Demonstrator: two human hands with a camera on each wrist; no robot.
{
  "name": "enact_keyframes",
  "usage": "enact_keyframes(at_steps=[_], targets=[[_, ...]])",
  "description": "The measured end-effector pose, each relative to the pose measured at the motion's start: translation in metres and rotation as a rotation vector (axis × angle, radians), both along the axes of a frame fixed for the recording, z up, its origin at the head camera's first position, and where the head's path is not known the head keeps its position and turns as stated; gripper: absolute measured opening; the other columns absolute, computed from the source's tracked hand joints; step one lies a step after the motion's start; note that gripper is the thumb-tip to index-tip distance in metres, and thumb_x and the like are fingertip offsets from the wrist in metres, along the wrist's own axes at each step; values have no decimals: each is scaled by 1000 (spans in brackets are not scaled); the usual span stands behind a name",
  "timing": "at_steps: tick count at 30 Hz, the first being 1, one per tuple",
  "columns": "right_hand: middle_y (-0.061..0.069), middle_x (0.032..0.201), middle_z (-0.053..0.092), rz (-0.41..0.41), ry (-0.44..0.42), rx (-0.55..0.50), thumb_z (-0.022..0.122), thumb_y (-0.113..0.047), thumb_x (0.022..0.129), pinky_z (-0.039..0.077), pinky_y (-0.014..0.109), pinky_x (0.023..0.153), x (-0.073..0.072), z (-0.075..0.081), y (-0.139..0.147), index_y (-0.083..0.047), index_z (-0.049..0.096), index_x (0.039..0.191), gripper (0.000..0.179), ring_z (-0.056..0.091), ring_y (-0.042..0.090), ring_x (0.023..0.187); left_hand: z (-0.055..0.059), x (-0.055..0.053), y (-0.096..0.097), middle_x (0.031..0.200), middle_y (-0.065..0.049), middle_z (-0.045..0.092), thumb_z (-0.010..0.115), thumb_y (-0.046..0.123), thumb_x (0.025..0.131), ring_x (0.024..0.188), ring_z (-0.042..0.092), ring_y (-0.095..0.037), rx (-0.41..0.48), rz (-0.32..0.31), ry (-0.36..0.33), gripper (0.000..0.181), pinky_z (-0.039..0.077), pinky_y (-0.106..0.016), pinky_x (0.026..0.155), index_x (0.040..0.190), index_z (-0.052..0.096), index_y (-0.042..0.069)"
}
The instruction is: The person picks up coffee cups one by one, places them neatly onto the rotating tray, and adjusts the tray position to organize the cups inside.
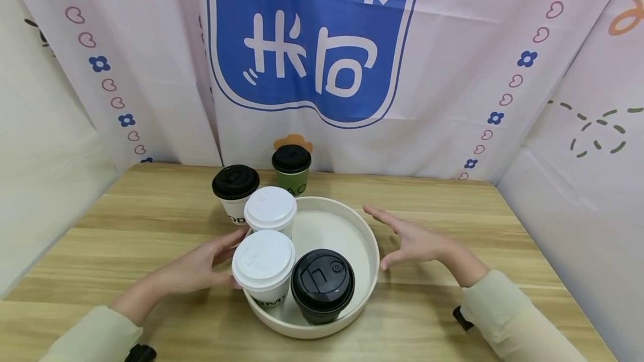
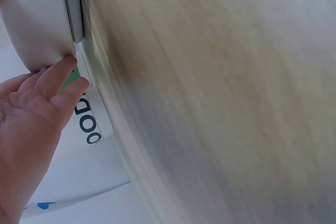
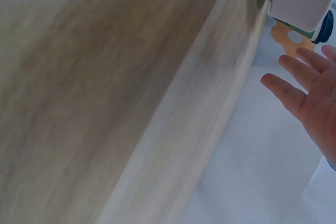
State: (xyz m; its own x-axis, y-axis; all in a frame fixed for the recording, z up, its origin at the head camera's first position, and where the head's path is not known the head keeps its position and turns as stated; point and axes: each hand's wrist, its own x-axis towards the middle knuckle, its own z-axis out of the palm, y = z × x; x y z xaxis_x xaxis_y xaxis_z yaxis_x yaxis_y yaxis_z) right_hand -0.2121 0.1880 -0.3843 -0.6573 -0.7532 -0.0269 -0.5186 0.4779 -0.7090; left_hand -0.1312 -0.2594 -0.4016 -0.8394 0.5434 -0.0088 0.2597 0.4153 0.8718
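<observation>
A round cream tray (image 1: 332, 222) stands on the wooden table. In it are a front paper cup with a white lid (image 1: 264, 258), another white-lidded cup (image 1: 270, 208) behind it, and a black-lidded dark cup (image 1: 323, 284). My left hand (image 1: 201, 264) is at the tray's left side, fingers extended; in the left wrist view its fingertips (image 2: 67, 62) lie right at the tray's outer wall (image 2: 39, 19). My right hand (image 1: 415, 241) is spread beside the tray's right side, a small gap from the rim, holding nothing.
Behind the tray's left edge stand a white cup with a black lid (image 1: 235, 186) and a green cup with a black lid (image 1: 292, 169). A printed curtain (image 1: 312, 144) hangs at the table's back edge, with pale side walls left and right.
</observation>
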Motion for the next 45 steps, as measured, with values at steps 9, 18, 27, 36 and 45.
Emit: enact_keyframes(at_steps=[9,18,27,36,45], targets=[[14,167,14,97,-40,13,92,-31,69,20,66,118,-7,1,-6,-10,12,160,124,16,42,152,-1,1,1,160,-33,15,81,24,82,140,32,-54,-16,2,18,104,30,-5,104,154,15,-11],[16,168,5,128,-139,35,92,-33,68,12,65,120,-13,1,-11,-11,5,161,129,7,40,154,3,7,-18,158,-24,33,70,20,93,138,46,-39,-68,72,102,81,45,-43,109,157,23,4],[17,168,3,116,-127,95,92,-30,68,12,64,121,-13,5,-13,-9,3,161,130,7,41,153,20,1,-54,143,4,57,64,14,97,120,51,14,-87,243,281,54,51,-16,93,148,45,8],[17,168,-2,140,-170,78,90,-35,70,12,63,121,-14,4,-13,-11,0,161,131,4,40,154,27,-27,-73,154,-16,42,65,18,97,119,47,17,-69,419,298,72,45,-3,86,157,26,12],[17,168,-4,157,-174,75,89,-39,71,12,63,121,-16,-1,-17,-14,-2,161,130,3,39,154,20,-62,-68,162,-25,23,74,21,91,141,33,-50,-76,395,176,99,40,-61,107,160,3,8]])
